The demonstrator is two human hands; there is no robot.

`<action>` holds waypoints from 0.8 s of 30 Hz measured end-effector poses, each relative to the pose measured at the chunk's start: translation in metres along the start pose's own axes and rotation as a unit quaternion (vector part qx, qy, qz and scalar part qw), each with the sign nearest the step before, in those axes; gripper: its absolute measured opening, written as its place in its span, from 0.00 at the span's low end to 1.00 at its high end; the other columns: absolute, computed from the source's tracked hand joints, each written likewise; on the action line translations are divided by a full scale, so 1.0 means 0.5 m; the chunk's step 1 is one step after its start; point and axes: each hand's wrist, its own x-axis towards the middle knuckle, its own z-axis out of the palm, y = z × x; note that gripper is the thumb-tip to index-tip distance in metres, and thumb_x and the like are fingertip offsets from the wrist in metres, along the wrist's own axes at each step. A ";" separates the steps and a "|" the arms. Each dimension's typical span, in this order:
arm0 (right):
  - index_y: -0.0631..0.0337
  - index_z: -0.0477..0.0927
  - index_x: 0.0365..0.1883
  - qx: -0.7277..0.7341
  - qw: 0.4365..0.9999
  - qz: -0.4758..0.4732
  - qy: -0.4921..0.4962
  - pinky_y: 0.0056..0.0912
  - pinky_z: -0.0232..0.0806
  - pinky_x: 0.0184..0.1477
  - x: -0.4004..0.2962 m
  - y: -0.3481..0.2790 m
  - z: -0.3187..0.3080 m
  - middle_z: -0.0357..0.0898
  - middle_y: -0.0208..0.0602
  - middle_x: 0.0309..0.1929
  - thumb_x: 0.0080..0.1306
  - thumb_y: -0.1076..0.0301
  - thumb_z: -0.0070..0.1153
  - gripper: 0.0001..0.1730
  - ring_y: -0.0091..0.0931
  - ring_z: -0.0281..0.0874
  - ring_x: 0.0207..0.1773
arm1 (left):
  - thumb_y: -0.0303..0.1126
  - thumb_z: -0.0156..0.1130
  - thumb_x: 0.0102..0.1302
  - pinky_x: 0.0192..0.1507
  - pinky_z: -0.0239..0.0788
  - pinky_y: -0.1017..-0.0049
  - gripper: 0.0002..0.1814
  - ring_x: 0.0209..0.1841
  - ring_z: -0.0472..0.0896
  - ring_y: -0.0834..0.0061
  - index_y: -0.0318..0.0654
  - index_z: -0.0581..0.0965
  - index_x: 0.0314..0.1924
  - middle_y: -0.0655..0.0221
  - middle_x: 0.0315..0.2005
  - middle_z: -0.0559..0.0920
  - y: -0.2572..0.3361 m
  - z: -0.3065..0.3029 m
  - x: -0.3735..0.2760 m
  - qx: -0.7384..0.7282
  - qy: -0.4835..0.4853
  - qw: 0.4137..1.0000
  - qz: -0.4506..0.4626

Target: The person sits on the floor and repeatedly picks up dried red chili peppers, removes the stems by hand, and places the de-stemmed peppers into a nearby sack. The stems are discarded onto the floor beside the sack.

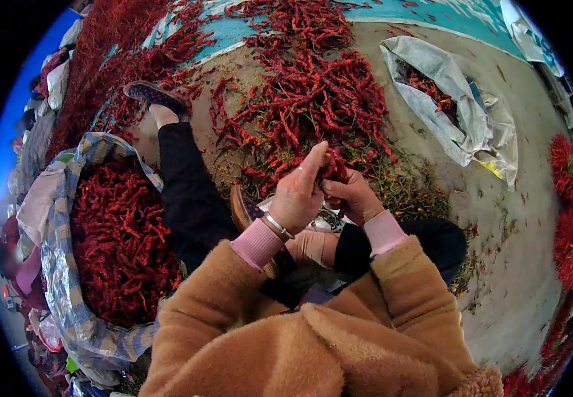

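Both hands meet above my lap around some dried red chili peppers [335, 166]. My left hand [297, 196], with a silver bangle at the wrist, closes on the peppers from the left, its index finger pointing up. From the other side my right hand [355, 197] pinches them between thumb and fingers. How many peppers are held is hidden by the fingers. Just beyond the hands lies a heap of long dried red chilies [316, 99] on the floor. Loose stems and bits of stalk [410, 193] are gathered by my right knee.
A checked woven sack [60, 268] full of red chilies [122, 238] stands at my left. An opened white sack [430, 106] holding darker chilies lies at the far right. More chilies [98, 64] cover the upper left. A teal printed sheet [440, 25] spans the back. Another person [16, 260] is at far left.
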 end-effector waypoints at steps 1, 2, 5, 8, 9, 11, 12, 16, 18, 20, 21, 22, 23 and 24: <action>0.55 0.75 0.35 0.010 1.000 0.003 0.009 0.17 0.54 0.20 -0.001 0.003 0.000 0.71 0.20 0.24 0.56 0.63 0.66 0.13 0.13 0.63 0.21 | 0.13 0.51 0.49 0.45 0.73 0.65 0.41 0.45 0.79 0.56 0.41 0.59 0.66 0.53 0.46 0.78 0.009 0.002 -0.003 -0.006 -0.014 1.000 -0.004; 0.55 0.75 0.35 0.019 1.000 0.006 0.018 0.17 0.53 0.20 -0.002 0.005 0.001 0.71 0.21 0.24 0.56 0.63 0.66 0.14 0.13 0.63 0.20 | 0.12 0.50 0.49 0.46 0.73 0.66 0.41 0.46 0.79 0.57 0.41 0.59 0.67 0.53 0.47 0.78 0.017 0.003 -0.006 -0.011 -0.028 1.000 -0.008; 0.54 0.75 0.34 0.029 0.999 0.008 0.030 0.17 0.52 0.19 -0.001 0.008 0.003 0.71 0.21 0.23 0.56 0.63 0.66 0.13 0.13 0.63 0.20 | 0.10 0.46 0.50 0.50 0.71 0.67 0.42 0.52 0.77 0.60 0.42 0.57 0.68 0.54 0.52 0.76 0.011 0.013 -0.012 -0.025 -0.038 0.999 -0.024; 0.54 0.76 0.34 0.044 0.997 0.018 0.053 0.16 0.52 0.19 0.001 0.005 0.002 0.71 0.21 0.23 0.57 0.64 0.64 0.11 0.13 0.63 0.19 | 0.07 0.43 0.50 0.56 0.68 0.69 0.43 0.59 0.73 0.61 0.40 0.54 0.69 0.55 0.57 0.73 0.014 0.005 -0.012 -0.030 -0.061 0.996 -0.051; 0.54 0.76 0.34 0.051 0.996 0.023 0.064 0.16 0.52 0.19 0.002 0.001 0.004 0.71 0.21 0.23 0.58 0.65 0.63 0.10 0.13 0.63 0.19 | 0.07 0.43 0.50 0.56 0.68 0.69 0.43 0.59 0.73 0.61 0.40 0.54 0.69 0.55 0.56 0.73 0.009 0.007 -0.014 -0.018 -0.055 0.997 -0.057; 0.55 0.76 0.34 0.046 0.995 0.010 0.088 0.15 0.52 0.19 0.006 -0.004 0.008 0.70 0.21 0.23 0.60 0.66 0.60 0.07 0.13 0.61 0.19 | 0.07 0.43 0.50 0.56 0.69 0.69 0.43 0.59 0.72 0.61 0.40 0.54 0.69 0.54 0.56 0.74 0.000 0.010 -0.018 0.006 -0.044 0.997 -0.069; 0.55 0.76 0.35 0.042 0.994 0.005 0.101 0.15 0.52 0.20 0.006 -0.005 0.008 0.69 0.21 0.23 0.61 0.67 0.58 0.06 0.13 0.61 0.20 | 0.07 0.44 0.50 0.55 0.69 0.69 0.43 0.60 0.72 0.60 0.40 0.54 0.69 0.54 0.56 0.74 -0.002 0.011 -0.018 0.006 -0.052 0.996 -0.075; 0.57 0.78 0.33 0.035 0.991 -0.011 0.129 0.15 0.51 0.19 0.011 -0.002 0.005 0.71 0.21 0.22 0.61 0.66 0.59 0.06 0.13 0.60 0.18 | 0.11 0.50 0.52 0.52 0.71 0.71 0.43 0.56 0.75 0.60 0.40 0.53 0.69 0.54 0.56 0.73 -0.012 0.015 -0.021 -0.017 -0.017 0.995 -0.094; 0.57 0.79 0.33 0.019 0.989 -0.013 0.149 0.16 0.51 0.19 0.011 -0.009 0.007 0.72 0.20 0.21 0.59 0.66 0.62 0.07 0.13 0.60 0.17 | 0.15 0.55 0.52 0.48 0.72 0.72 0.39 0.51 0.77 0.62 0.39 0.57 0.66 0.54 0.55 0.73 -0.020 0.012 -0.024 -0.005 0.003 0.996 -0.094; 0.57 0.80 0.31 -0.015 0.981 -0.043 0.191 0.16 0.50 0.19 0.016 -0.003 0.004 0.73 0.20 0.21 0.59 0.66 0.62 0.06 0.12 0.60 0.17 | 0.21 0.61 0.53 0.44 0.72 0.74 0.30 0.45 0.79 0.65 0.37 0.67 0.59 0.56 0.52 0.74 -0.034 -0.003 -0.028 0.041 -0.008 0.996 -0.084; 0.58 0.81 0.30 -0.031 0.976 -0.057 0.209 0.17 0.49 0.19 0.020 0.001 0.005 0.73 0.20 0.21 0.59 0.67 0.62 0.05 0.12 0.59 0.16 | 0.24 0.64 0.53 0.42 0.72 0.74 0.27 0.42 0.79 0.66 0.36 0.72 0.55 0.57 0.51 0.75 -0.039 -0.009 -0.029 0.067 -0.013 0.994 -0.080; 0.58 0.81 0.31 -0.042 0.977 -0.064 0.201 0.16 0.51 0.20 0.021 0.002 0.004 0.74 0.21 0.22 0.59 0.67 0.62 0.05 0.12 0.61 0.18 | 0.24 0.64 0.53 0.41 0.72 0.74 0.22 0.40 0.80 0.66 0.35 0.74 0.51 0.57 0.46 0.77 -0.041 -0.009 -0.030 0.054 -0.012 0.994 -0.099; 0.59 0.81 0.31 -0.053 0.977 -0.070 0.194 0.16 0.53 0.21 0.020 0.002 0.002 0.75 0.21 0.23 0.59 0.68 0.62 0.05 0.12 0.63 0.19 | 0.25 0.64 0.54 0.40 0.72 0.73 0.18 0.39 0.80 0.66 0.34 0.76 0.47 0.58 0.42 0.78 -0.043 -0.005 -0.031 0.041 -0.010 0.992 -0.118; 0.60 0.82 0.31 -0.065 0.977 -0.077 0.188 0.16 0.55 0.22 0.018 0.000 0.001 0.75 0.22 0.23 0.59 0.69 0.62 0.05 0.12 0.65 0.20 | 0.26 0.64 0.55 0.38 0.72 0.73 0.14 0.37 0.81 0.66 0.33 0.78 0.42 0.59 0.38 0.80 -0.043 0.002 -0.030 0.026 -0.008 0.990 -0.136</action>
